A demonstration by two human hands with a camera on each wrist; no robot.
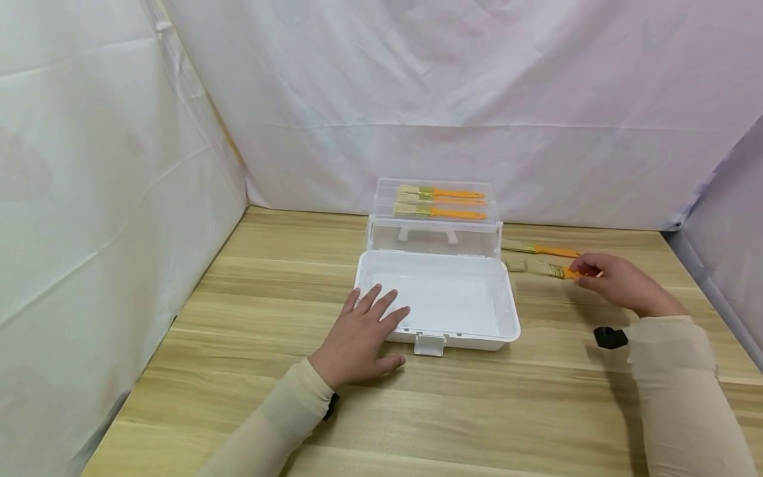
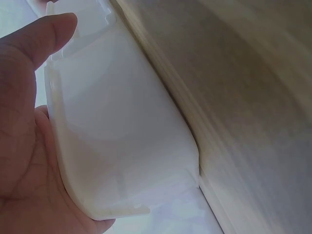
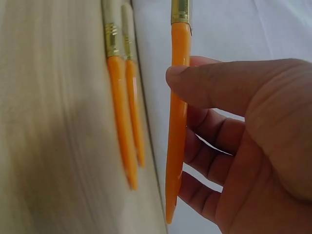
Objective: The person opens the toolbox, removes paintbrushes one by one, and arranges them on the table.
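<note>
A clear plastic box (image 1: 434,238) stands open at mid-table, its white lid (image 1: 512,324) lying flat toward me. Three orange-handled brushes (image 1: 441,212) lie in the box's top tray. My left hand (image 1: 363,331) rests flat, fingers spread, on the lid's front left corner; in the left wrist view its palm (image 2: 24,122) lies against the white lid's edge (image 2: 122,126). To the right of the box my right hand (image 1: 587,270) pinches the orange handle of a brush (image 1: 542,268) between thumb and fingers, close-up in the right wrist view (image 3: 178,97).
Another orange-handled brush (image 1: 539,250) lies on the wooden table (image 1: 477,411) just behind the held one; the right wrist view shows two orange handles (image 3: 119,122) side by side there. White cloth walls (image 1: 89,199) close in the left, back and right sides.
</note>
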